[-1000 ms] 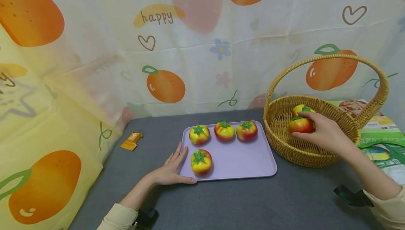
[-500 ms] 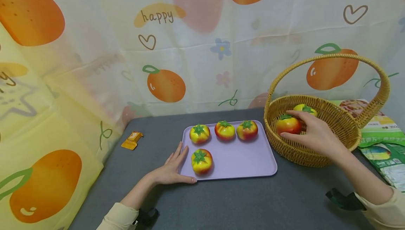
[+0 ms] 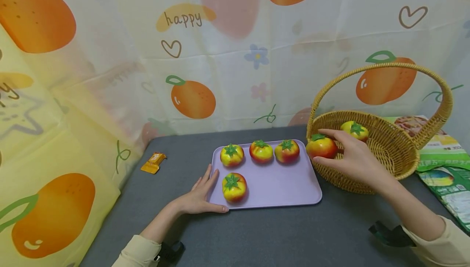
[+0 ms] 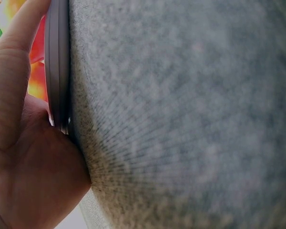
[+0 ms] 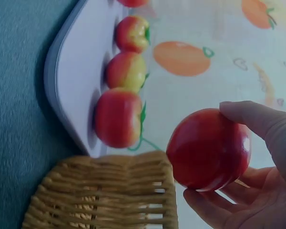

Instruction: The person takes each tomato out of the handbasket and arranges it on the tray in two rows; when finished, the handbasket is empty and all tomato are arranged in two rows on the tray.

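Note:
Held in my right hand (image 3: 352,159) is a glossy red-and-yellow fruit (image 3: 323,148) with a green star-shaped calyx, pinched between thumb and fingers over the left rim of the wicker basket (image 3: 394,140). In the right wrist view the held fruit (image 5: 207,150) shows its red side above the basket's woven rim (image 5: 114,176). Another such fruit (image 3: 355,130) lies in the basket. My left hand (image 3: 198,199) touches the lower left corner of a lilac tray (image 3: 279,189), fingers extended along its side. On the tray, three fruits (image 3: 261,152) form a back row; another (image 3: 234,188) sits at front left.
An orange wrapped snack (image 3: 153,163) lies on the grey table (image 3: 286,238) at the left. Green printed packages (image 3: 446,177) are beside and behind the basket on the right. A fruit-patterned cloth (image 3: 235,75) hangs behind the table.
My right hand has carried the fruit leftward from inside the basket to above its left rim. The other fruit in the basket shows more fully. My left hand has stayed at the tray.

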Motion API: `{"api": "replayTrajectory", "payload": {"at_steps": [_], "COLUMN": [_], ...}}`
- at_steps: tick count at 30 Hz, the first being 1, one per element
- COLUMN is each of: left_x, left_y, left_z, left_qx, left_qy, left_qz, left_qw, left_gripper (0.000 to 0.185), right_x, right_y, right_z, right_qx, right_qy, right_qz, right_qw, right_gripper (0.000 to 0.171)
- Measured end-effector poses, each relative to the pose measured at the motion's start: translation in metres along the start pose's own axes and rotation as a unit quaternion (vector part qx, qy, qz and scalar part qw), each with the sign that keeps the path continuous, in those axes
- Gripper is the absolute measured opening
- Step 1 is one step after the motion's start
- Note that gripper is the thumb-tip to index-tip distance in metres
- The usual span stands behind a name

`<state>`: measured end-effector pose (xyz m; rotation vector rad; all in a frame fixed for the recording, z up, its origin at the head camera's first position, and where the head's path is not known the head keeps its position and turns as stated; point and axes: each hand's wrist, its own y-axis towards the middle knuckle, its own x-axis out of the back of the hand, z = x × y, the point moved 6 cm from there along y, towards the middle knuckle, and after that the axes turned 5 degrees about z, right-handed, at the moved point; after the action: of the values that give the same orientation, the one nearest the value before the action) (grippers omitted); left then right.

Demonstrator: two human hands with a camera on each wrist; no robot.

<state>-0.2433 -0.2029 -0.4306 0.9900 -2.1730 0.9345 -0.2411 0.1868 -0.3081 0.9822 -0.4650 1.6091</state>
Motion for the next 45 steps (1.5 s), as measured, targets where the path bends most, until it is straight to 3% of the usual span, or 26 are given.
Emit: {"api": "replayTrajectory", "payload": {"at_steps": [23,35,45], "left_x": [0.000,0.001,0.001], "left_y": [-0.001,-0.003,-0.004], "left_z": [0.000,-0.002,-0.002], "left_qx": [0.000,-0.017,-0.017], "left_qy": [-0.002,0.012,0.013], "left_qz": [0.001,-0.010,-0.010], "left_qw": [1.0000,0.9997,0.9997], "left_gripper": [0.115,0.118,0.117], "right_x": [-0.050,-0.078,-0.105], "right_y": [0.006,0.014,0.019], "right_z": [0.025,0.033,0.038], "right_qx": [0.050,0.065,0.080], "right_qy": [0.056,0.074,0.093], "right_qz": [0.039,0.056,0.092], "right_qw": [0.996,0.994,0.988], "right_gripper": [0.069,0.065,0.067]}}
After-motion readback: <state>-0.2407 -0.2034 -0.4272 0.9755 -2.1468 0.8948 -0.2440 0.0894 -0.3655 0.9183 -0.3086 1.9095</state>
